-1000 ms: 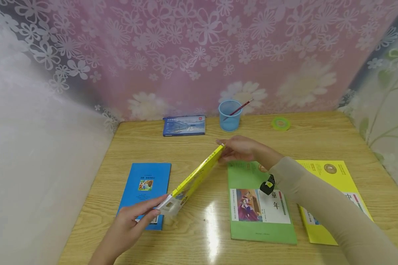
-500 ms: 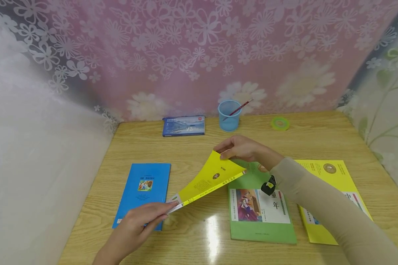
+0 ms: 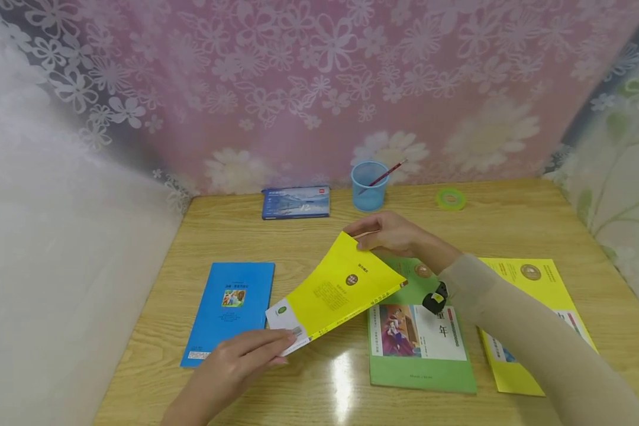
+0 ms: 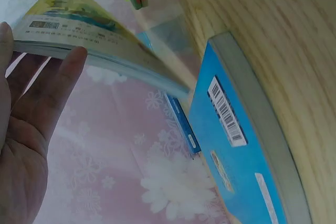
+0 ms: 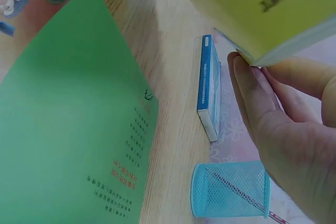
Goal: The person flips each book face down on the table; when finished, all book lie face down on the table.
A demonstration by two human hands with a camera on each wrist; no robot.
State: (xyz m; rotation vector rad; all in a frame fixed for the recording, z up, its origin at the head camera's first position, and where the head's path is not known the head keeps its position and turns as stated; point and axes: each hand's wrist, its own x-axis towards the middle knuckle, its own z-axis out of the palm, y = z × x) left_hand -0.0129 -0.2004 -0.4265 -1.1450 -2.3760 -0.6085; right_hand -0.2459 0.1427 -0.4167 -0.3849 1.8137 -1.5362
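Yellow book (image 3: 336, 290) held tilted above the surface (image 3: 511, 225), between blue book (image 3: 230, 310) and green book (image 3: 418, 331). Left hand (image 3: 245, 361) gripping its near corner, fingers straight underneath, thumb on top; right hand (image 3: 391, 234) pinching the far corner. Second yellow book (image 3: 543, 284) partly hidden under the right sleeve. Behind: mesh cup (image 3: 369, 185) with pencil, blue box (image 3: 295, 202), green tape roll (image 3: 450, 199). Only in the left wrist view: blue book's barcode (image 4: 227, 116). Only in the right wrist view: the box's edge (image 5: 209, 90).
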